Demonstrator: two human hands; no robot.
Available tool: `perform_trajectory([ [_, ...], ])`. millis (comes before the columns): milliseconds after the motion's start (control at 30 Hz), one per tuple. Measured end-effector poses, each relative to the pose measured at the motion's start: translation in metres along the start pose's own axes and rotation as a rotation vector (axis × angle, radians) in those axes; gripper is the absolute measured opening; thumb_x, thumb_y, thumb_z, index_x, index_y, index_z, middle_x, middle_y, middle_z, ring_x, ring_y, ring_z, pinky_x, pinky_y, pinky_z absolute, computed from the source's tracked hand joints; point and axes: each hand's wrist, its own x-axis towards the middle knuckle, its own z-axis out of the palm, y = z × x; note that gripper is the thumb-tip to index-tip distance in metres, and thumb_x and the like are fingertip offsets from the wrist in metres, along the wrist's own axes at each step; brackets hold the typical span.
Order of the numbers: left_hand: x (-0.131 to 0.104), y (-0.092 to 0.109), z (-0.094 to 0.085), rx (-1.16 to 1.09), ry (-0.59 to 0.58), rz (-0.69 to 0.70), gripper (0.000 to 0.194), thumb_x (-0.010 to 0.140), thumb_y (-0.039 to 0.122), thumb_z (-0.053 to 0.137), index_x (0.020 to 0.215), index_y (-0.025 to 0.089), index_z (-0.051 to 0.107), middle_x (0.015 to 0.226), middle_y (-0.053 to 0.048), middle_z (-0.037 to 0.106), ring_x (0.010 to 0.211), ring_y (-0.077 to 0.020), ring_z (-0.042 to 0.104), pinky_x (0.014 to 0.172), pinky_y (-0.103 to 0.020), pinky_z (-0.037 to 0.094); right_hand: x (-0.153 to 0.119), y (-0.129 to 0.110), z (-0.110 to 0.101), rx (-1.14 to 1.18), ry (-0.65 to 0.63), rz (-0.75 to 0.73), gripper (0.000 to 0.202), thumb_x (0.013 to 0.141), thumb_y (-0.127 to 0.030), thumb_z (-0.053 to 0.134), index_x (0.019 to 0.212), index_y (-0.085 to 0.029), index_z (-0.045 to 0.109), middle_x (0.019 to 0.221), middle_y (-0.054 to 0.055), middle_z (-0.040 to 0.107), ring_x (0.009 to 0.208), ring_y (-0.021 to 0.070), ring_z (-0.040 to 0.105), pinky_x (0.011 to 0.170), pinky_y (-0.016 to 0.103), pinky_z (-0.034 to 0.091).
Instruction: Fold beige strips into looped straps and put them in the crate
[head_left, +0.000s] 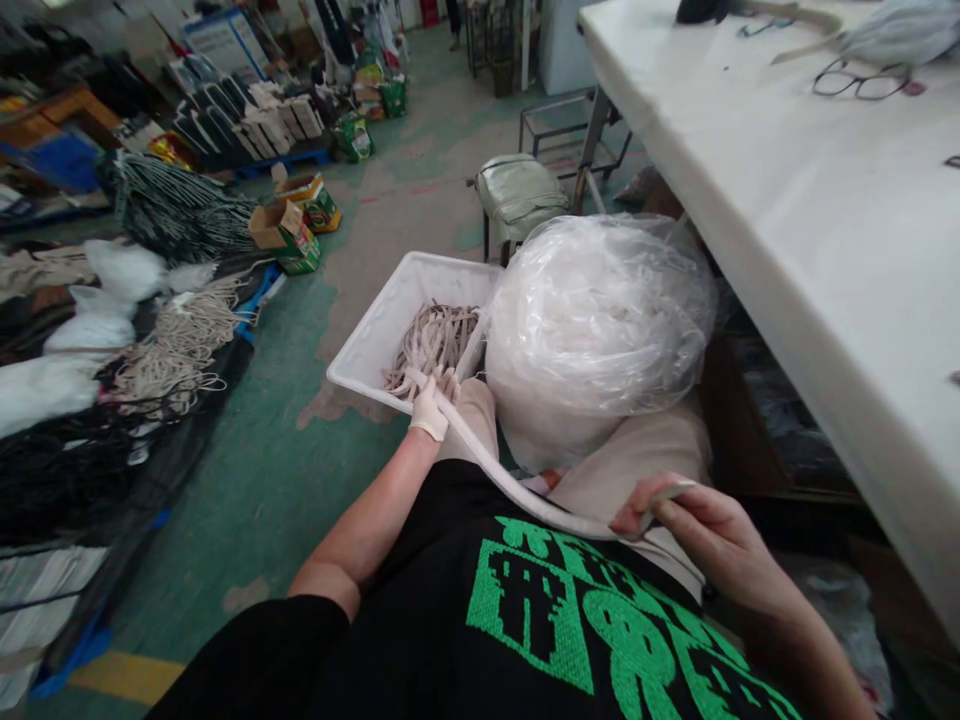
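A pale fabric strap (517, 488) runs slackly across my lap from one hand to the other. At the near edge of a white plastic bin (367, 315), my gloved left hand (431, 408) is closed around the strap. Inside the bin lies a tangled heap of similar beige straps (435, 345). Lower right, my bare right hand (690, 525) pinches the strap's other end between thumb and fingers, and a short tip sticks out. A large bundle wrapped in clear plastic (600, 310) stands between my knees and the table, touching the bin's right side.
A long white table (750, 170) fills the right side, with eyeglasses (861, 82) on top. Beyond the bundle is a stool with a green cushion (521, 190). Left on the floor are coils of cord (176, 345), plastic bags (124, 270) and open cardboard boxes (289, 235).
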Motion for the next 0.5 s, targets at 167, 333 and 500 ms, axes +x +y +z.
perform_trajectory([
  [167, -0.036, -0.024, 0.016, 0.359, -0.438, -0.004, 0.032, 0.093, 0.024, 0.062, 0.123, 0.013, 0.066, 0.084, -0.009, 0.076, 0.063, -0.013, 0.07, 0.061, -0.02, 0.053, 0.04, 0.019, 0.006, 0.035, -0.036, -0.034, 0.025, 0.097, -0.041, 0.061, 0.093, -0.022, 0.077, 0.107, 0.01, 0.076, 0.094, 0.0217, 0.073, 0.077, 0.031, 0.06],
  [333, -0.056, -0.049, 0.012, 0.686, -0.765, -0.17, 0.043, 0.082, 0.035, 0.078, 0.116, 0.01, 0.072, 0.087, -0.015, 0.076, 0.069, -0.0195, 0.072, 0.069, -0.028, 0.057, 0.096, 0.023, -0.007, 0.137, 0.059, -0.048, 0.029, 0.093, -0.05, 0.064, 0.093, -0.024, 0.077, 0.152, 0.006, 0.054, 0.141, 0.0267, 0.048, 0.115, 0.046, 0.039],
  [500, -0.062, -0.059, 0.007, 1.002, -1.013, -0.228, 0.054, 0.084, 0.057, 0.069, 0.117, 0.014, 0.073, 0.09, -0.014, 0.077, 0.075, -0.0257, 0.073, 0.081, -0.041, 0.059, 0.125, 0.024, -0.01, 0.308, 0.096, -0.071, 0.035, 0.088, -0.057, 0.067, 0.092, -0.024, 0.078, 0.14, 0.005, 0.065, 0.137, 0.0258, 0.051, 0.119, 0.045, 0.032],
])
